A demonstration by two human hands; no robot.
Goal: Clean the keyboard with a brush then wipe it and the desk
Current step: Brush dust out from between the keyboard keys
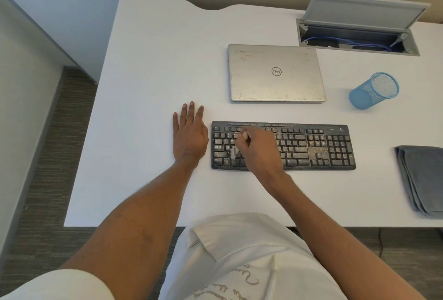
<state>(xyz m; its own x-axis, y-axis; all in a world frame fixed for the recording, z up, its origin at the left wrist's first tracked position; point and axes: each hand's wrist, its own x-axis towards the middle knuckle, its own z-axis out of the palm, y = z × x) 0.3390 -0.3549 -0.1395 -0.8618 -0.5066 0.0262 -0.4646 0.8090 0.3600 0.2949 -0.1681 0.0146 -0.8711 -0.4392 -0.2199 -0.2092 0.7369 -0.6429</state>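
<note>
white desk (pixel 143 83) under everything. at left, left hand (pixel 189 134) flat on the desk, fingers straight, holding nothing, just beside the keyboard's left end. next, black keyboard (pixel 311 148) towards the near edge, dusted with pale crumbs, thickest right of middle. over its left half, right hand (pixel 256 148) curled round a small brush (pixel 233 153), bristles down on the keys, handle tip showing by the thumb. farther back, closed silver laptop (pixel 275 73). to the right, open cable box (pixel 364 11), blue mesh cup (pixel 374 91), folded grey cloth (pixel 422 179) at the right edge.
</note>
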